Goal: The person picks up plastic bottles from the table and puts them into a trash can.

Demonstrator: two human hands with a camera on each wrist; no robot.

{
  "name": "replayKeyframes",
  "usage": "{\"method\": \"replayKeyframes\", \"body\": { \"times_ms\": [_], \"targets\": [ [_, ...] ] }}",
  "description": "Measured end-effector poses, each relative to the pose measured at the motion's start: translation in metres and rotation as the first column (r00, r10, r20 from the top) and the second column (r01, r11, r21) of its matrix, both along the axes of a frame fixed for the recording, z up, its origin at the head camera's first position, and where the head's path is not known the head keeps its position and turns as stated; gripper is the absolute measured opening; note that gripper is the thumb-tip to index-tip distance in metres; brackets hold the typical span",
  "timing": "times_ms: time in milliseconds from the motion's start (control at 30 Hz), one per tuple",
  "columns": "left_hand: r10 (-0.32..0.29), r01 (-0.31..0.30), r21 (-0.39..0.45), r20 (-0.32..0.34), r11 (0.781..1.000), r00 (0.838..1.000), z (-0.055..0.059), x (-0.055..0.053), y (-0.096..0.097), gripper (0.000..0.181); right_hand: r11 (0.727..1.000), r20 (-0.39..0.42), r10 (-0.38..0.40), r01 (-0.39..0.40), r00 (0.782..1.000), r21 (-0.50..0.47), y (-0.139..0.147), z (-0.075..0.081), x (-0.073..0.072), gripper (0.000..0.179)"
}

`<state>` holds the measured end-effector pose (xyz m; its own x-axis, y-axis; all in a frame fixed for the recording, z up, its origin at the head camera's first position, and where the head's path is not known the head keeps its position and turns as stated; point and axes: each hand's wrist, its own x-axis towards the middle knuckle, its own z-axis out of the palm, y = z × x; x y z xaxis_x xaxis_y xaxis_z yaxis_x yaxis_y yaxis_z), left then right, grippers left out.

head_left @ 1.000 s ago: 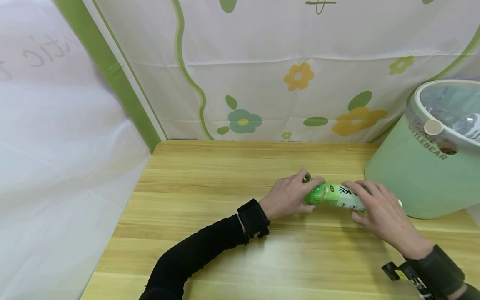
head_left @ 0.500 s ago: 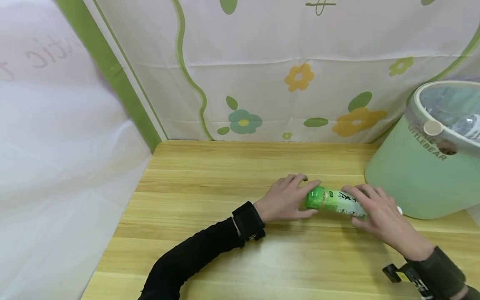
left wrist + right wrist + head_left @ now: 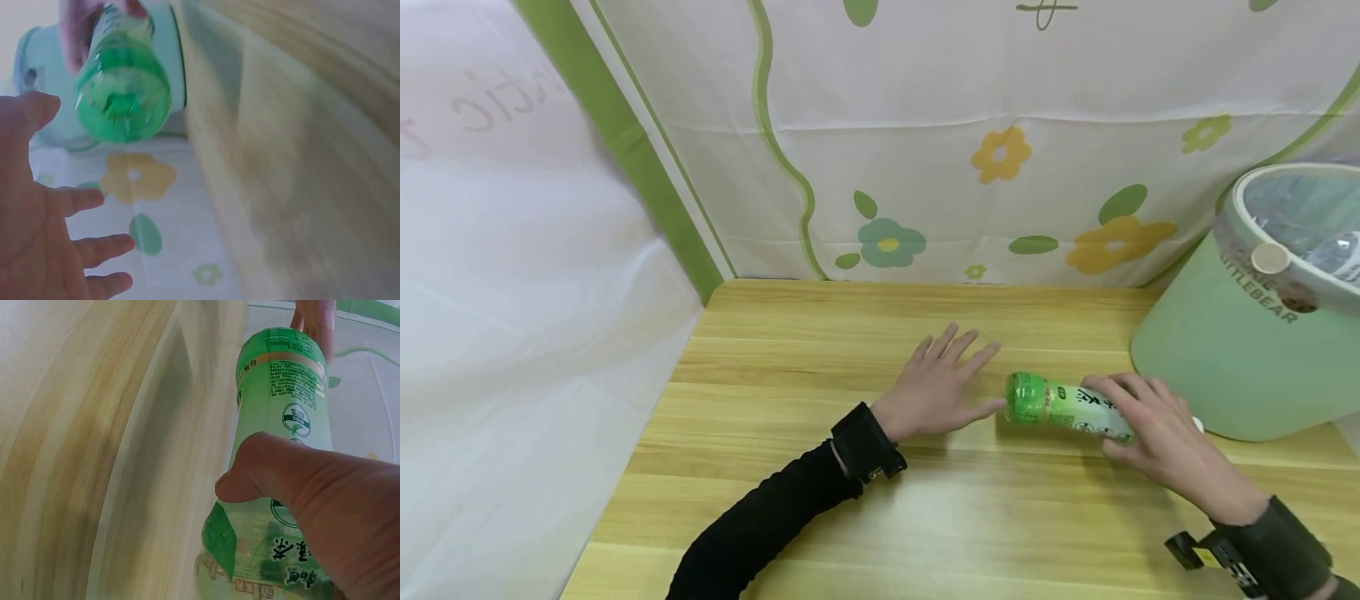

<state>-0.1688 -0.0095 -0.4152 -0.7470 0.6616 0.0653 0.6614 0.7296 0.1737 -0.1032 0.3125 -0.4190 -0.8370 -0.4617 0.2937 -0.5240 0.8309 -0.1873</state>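
Observation:
A green tea bottle (image 3: 1067,407) lies on its side in the head view, held above the table. My right hand (image 3: 1168,442) grips it around the middle, and the fingers hide part of the label. In the right wrist view, the thumb (image 3: 256,469) presses across the bottle's printed wrap. The green base points left, and a bit of white cap (image 3: 1198,424) peeks out beyond the right hand. My left hand (image 3: 936,392) is spread with straight fingers just left of the base. The left wrist view shows its thumb (image 3: 40,111) apart from the bottle.
A pale green bin (image 3: 1232,358) with a clear liner stands at the right on the wooden table (image 3: 850,350). Clear plastic bottles (image 3: 1337,254) lie inside it. A white floral cloth (image 3: 910,167) hangs along the table's back edge, with another white cloth (image 3: 535,333) on the left.
My left hand has let go of the bottle's base and moved left, its fingers spreading out. The right hand stays almost where it was, with the bottle slightly lower in the view.

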Motion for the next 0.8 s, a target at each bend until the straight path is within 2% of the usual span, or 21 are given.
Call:
{"method": "replayKeyframes", "body": {
  "times_ms": [233, 400, 667, 800],
  "targets": [
    [0.066, -0.066, -0.008, 0.021, 0.998, 0.998, 0.007, -0.002, -0.030, 0.078, 1.000, 0.011, 0.005, -0.005, 1.000, -0.005, 0.000, 0.000, 0.003, 0.087],
    [0.138, -0.138, 0.002, 0.057, 0.990, 0.989, 0.006, -0.003, -0.055, 0.080, 1.000, 0.019, 0.001, -0.001, 1.000, -0.016, 0.001, 0.000, 0.004, 0.088],
    [0.289, -0.292, 0.046, 0.054, 0.955, 0.956, 0.000, -0.003, -0.095, 0.080, 1.000, 0.010, 0.001, 0.000, 1.000, -0.021, 0.002, 0.000, 0.004, 0.087],
    [0.334, -0.337, 0.065, 0.051, 0.939, 0.941, -0.005, -0.003, -0.106, 0.080, 1.000, 0.010, 0.010, -0.010, 1.000, -0.020, 0.002, 0.000, 0.004, 0.087]
  ]
}}
